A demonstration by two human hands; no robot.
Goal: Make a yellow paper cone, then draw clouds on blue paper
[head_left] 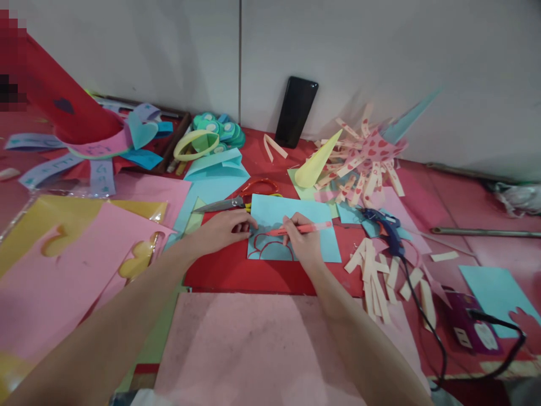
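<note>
A sheet of light blue paper (pixel 291 211) lies before me on red paper (pixel 253 276). Curved red outlines like a cloud are drawn along its near left part. My right hand (pixel 302 237) is closed around a red felt-tip pen (pixel 315 228), its tip end over the drawn lines. At the sheet's left edge rests my left hand (pixel 226 230), loosely bent, with its forefinger reaching onto the paper; it grips nothing that I can see. Scissors (pixel 228 204) with red and yellow handles lie just beyond the left hand, partly under the blue sheet.
A blue glue gun (pixel 386 228) and pale paper strips (pixel 372 282) lie right, its cord running to a purple box (pixel 469 324). Behind stand a phone (pixel 296 111), a yellow cone (pixel 319 160) and a strip-fringed hat (pixel 378 148). Left are a red cone hat (pixel 80 107) and cut pink paper (pixel 76 270).
</note>
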